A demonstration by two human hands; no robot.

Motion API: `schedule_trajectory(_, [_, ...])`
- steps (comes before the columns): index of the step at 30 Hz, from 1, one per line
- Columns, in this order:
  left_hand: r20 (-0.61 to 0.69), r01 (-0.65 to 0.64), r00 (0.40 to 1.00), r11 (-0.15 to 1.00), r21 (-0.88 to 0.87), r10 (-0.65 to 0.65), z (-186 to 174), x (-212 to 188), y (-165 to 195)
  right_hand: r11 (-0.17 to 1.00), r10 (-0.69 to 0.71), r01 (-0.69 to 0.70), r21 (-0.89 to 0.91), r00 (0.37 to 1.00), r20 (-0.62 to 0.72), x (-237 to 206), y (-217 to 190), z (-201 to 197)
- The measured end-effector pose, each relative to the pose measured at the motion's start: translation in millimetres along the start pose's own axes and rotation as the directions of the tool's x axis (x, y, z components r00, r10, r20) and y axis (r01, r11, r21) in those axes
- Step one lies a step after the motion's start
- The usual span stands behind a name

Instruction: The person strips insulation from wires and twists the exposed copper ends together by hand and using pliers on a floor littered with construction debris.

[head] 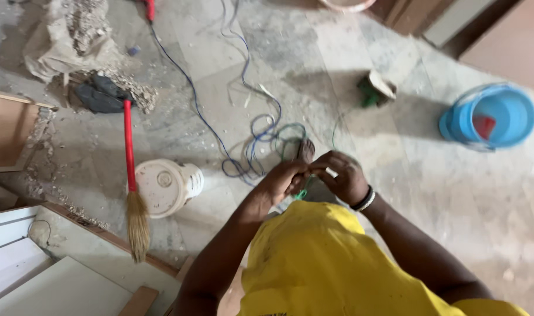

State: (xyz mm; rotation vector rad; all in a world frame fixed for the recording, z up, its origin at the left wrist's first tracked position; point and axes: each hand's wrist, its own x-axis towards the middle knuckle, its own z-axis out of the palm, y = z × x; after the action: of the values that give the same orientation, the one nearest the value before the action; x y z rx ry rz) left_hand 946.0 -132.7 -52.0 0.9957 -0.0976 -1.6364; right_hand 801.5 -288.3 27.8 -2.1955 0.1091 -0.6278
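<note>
My left hand (284, 180) and my right hand (342, 175) meet in front of my yellow shirt, both pinched on a thin green wire (302, 192). The wire runs down from my fingers to a loose tangle of green and blue wire (261, 146) on the grey stone floor. A bare foot (305, 150) shows just beyond my hands. A bracelet sits on my right wrist.
A red-handled broom (131, 175) leans beside an overturned white bucket (167, 186). A blue bucket (490, 116) stands at the right, a small green tool (373, 90) behind the wires. Rubble, a sack and dark shoes lie at far left; boards and panels line the left edge.
</note>
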Motion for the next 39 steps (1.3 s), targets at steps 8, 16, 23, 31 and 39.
schedule_trajectory(8, [-0.156,-0.358,0.791,0.654,0.666,0.592,17.4,49.0,114.7,0.974,0.139,-0.206,0.098,0.876,0.461,126.0,133.9,-25.8])
schedule_trajectory(16, [0.058,-0.273,0.504,0.095,0.957,0.862,22.2,77.7,192.1,0.053,0.370,-0.867,0.496,0.479,0.796,164.5,227.7,11.2])
schedule_trajectory(23, [-0.216,-0.385,0.797,0.749,0.539,0.564,-73.6,137.7,260.9,0.961,0.163,-0.206,0.186,0.961,0.222,282.1,199.5,16.2])
schedule_trajectory(31, [0.045,-0.139,0.988,0.980,-0.143,0.146,-238.5,154.4,412.9,0.991,0.089,-0.073,-0.108,0.984,0.154,487.0,149.9,114.8])
schedule_trajectory(39, [-0.006,-0.264,0.964,0.964,0.044,0.264,-367.8,67.4,577.0,0.997,-0.011,0.038,-0.072,0.939,0.343,674.9,139.3,231.4])
